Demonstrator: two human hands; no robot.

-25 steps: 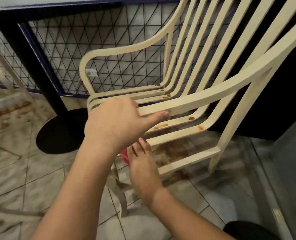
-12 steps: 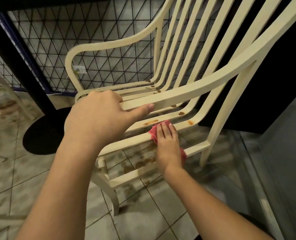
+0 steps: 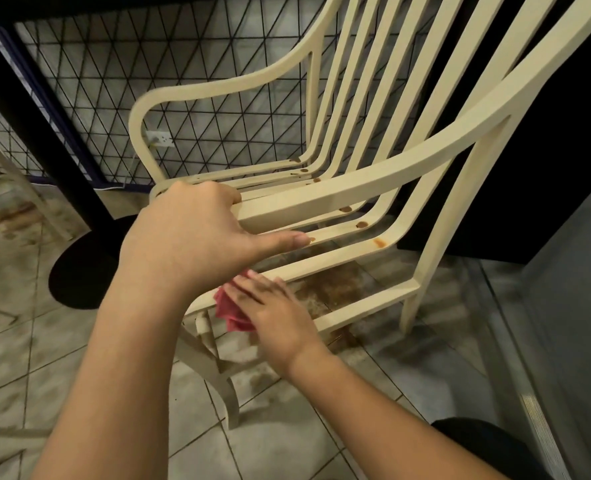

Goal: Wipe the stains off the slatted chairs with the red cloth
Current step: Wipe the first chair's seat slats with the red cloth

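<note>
A cream slatted chair [image 3: 408,157] stands in front of me. Orange-brown stains [image 3: 379,242] dot its seat slats near the bend to the backrest. My left hand [image 3: 190,237] grips the front end of the near armrest, thumb stretched along a seat slat. My right hand [image 3: 273,313] presses the red cloth [image 3: 231,311] flat against the near seat slat, close to the chair's front edge, fingers straight. Most of the cloth is hidden under that hand.
A black table leg [image 3: 34,133] with a round base [image 3: 83,268] stands left of the chair. Behind it is a wire mesh panel [image 3: 190,81] and a wall socket [image 3: 159,138]. The tiled floor [image 3: 335,289] under the seat is stained brown. A dark wall [image 3: 546,168] is on the right.
My right hand slid the red cloth along the near slat, out toward the bend half a second ago and now back to the chair's front. The left hand kept its hold on the armrest.
</note>
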